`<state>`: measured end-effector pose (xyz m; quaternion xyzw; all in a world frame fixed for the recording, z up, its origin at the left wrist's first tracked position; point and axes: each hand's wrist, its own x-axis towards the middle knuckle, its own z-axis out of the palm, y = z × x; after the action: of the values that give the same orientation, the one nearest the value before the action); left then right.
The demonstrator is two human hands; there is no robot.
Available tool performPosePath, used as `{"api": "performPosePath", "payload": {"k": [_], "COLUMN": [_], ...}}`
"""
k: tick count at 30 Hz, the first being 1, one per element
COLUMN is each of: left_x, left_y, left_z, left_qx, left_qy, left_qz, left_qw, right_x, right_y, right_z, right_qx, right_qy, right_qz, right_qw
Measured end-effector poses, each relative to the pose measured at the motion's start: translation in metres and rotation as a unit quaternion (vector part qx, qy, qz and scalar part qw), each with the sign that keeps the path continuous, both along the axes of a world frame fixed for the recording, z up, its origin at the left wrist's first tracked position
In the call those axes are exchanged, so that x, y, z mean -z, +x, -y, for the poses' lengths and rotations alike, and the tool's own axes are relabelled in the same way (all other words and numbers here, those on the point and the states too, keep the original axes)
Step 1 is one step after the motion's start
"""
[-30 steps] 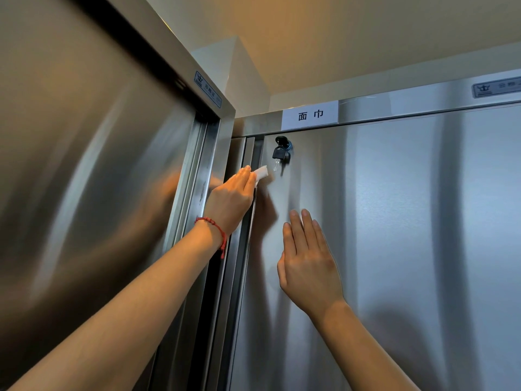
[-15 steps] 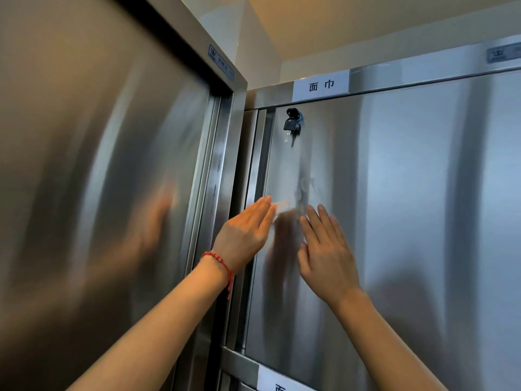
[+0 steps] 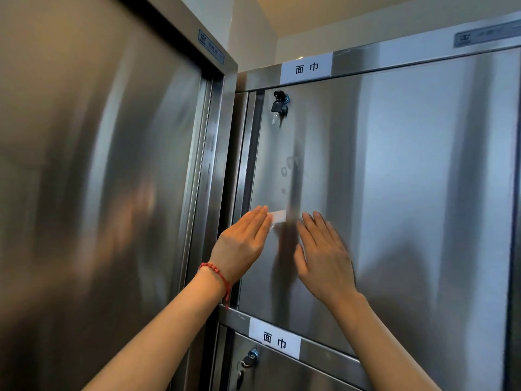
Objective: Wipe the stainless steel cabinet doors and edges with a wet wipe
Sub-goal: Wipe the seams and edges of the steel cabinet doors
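Observation:
The upper stainless steel cabinet door (image 3: 394, 193) fills the right of the view. My left hand (image 3: 242, 246), with a red bead bracelet on the wrist, lies flat against the door's left edge and presses a white wet wipe (image 3: 277, 216) under its fingertips; only a strip of the wipe shows. My right hand (image 3: 324, 255) rests flat on the door just right of the wipe, fingers together and pointing up, holding nothing. Finger smudges (image 3: 291, 167) mark the steel above the hands.
A black key (image 3: 279, 107) hangs in the lock at the door's top left. White labels sit above (image 3: 306, 67) and below (image 3: 275, 337) the door. A lower door with a lock (image 3: 249, 358) is beneath. Another tall steel cabinet (image 3: 98, 179) stands at the left.
My left hand has slid the wipe down the door's left edge from beside the key to mid-door height. My view has tilted downward, so the lower door and its label now show.

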<state>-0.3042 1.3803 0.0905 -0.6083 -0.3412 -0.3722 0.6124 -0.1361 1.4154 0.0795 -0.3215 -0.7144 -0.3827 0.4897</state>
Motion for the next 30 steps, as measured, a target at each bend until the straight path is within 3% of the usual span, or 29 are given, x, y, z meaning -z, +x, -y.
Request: {"api": "performPosePath", "payload": {"k": [11, 24, 30], "left_x": [0.033, 0.114, 0.151], "left_y": [0.012, 0.014, 0.009], "left_z": [0.034, 0.07, 0.085], "left_qx": [0.001, 0.056, 0.078], "left_qy": [-0.044, -0.191, -0.184], "left_qz": [0.012, 0.029, 0.015], "left_qw": [0.999, 0.98, 0.98], "right_x": [0.029, 0.106, 0.148], "right_y": [0.003, 0.011, 0.003], "right_z": [0.026, 0.072, 0.106], "right_qx": [-0.009, 0.038, 0.05], "right_qy": [-0.065, -0.129, -0.156], "right_qz": [-0.026, -0.043, -0.041], "right_qw": [0.998, 0.99, 0.986]}}
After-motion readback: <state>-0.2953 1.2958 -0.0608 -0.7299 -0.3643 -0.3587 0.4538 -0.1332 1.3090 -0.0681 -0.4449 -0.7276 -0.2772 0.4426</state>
